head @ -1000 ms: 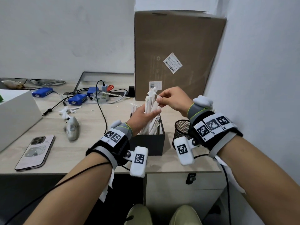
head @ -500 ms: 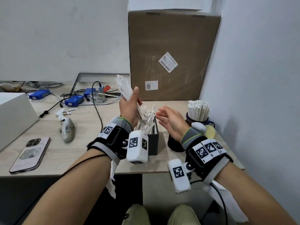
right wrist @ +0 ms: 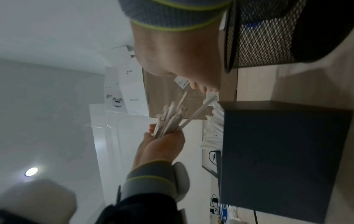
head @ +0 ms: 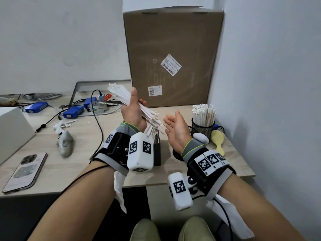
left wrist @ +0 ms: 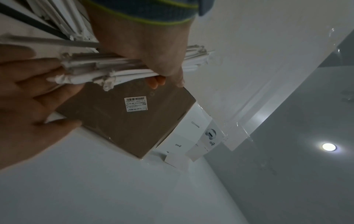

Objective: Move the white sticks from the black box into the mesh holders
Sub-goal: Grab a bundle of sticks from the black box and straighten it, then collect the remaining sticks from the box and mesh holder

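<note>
My left hand [head: 132, 112] grips a bundle of white sticks [head: 121, 94], tilted, above the black box [head: 157, 153]. More white sticks [head: 151, 131] stand in that box. My right hand [head: 175, 126] is open, palm turned to the bundle's lower ends and very close to them. In the left wrist view the bundle [left wrist: 99, 71] passes under my left hand [left wrist: 149, 45]. The right wrist view shows the bundle [right wrist: 172, 119], the black box [right wrist: 277, 151] and a mesh holder [right wrist: 264, 37]. A mesh holder [head: 203, 129] full of sticks stands at the right.
A tall cardboard box [head: 173, 58] stands behind the black box, against the right wall. A yellow brush [head: 218, 140] lies by the mesh holder. On the left of the desk are a phone [head: 24, 171], a grey object [head: 65, 143], blue devices [head: 73, 112], cables and a white box [head: 12, 129].
My left hand has lifted a bundle of sticks up out of the black box. My right hand has let go of the stick tops, dropped lower and opened beside the bundle.
</note>
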